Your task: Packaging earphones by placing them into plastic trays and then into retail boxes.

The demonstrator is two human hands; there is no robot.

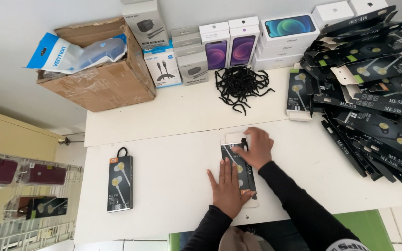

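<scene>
A black earphone box (238,165) lies flat on the white table (164,176) in front of me. My left hand (229,188) presses flat on its near half, fingers spread. My right hand (256,147) rests on its far end, fingers at the top edge where a small black hook shows. A second, matching earphone box (120,183) with a black hanging loop lies apart on the left of the table.
A tangle of black hooks (242,86) lies at the back middle. A big heap of black earphone boxes (373,88) fills the right side. Phone and charger boxes (231,46) line the wall, beside an open cardboard carton (101,69). A wire rack (24,186) stands at left.
</scene>
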